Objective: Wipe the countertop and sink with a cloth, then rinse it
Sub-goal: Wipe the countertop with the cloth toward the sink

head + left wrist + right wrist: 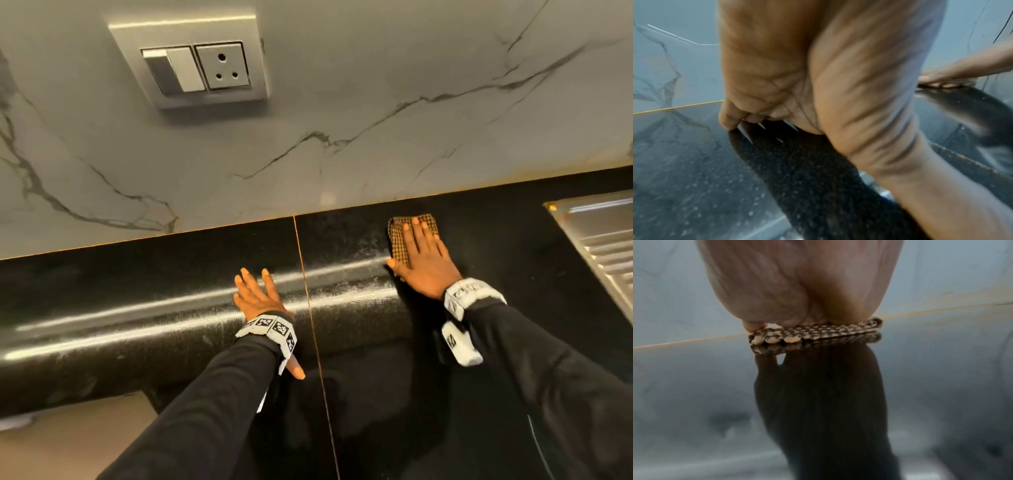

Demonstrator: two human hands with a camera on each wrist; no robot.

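A folded brown checked cloth [398, 240] lies on the glossy black countertop [137, 294] close to the marble back wall. My right hand [421, 253] presses flat on the cloth with straight fingers; in the right wrist view the cloth [818, 334] is squashed under my palm. My left hand [255, 291] rests flat on the countertop to the left of the seam, fingers spread, holding nothing. In the left wrist view its fingertips [729, 121] touch the black countertop [694, 178]. The steel sink's drainboard [603, 240] shows at the right edge.
A grey marble wall [342, 102] rises behind the counter, with a switch and socket plate [191, 61] at upper left. A thin orange seam [308, 301] crosses the counter between my hands. The counter's front edge drops off at lower left.
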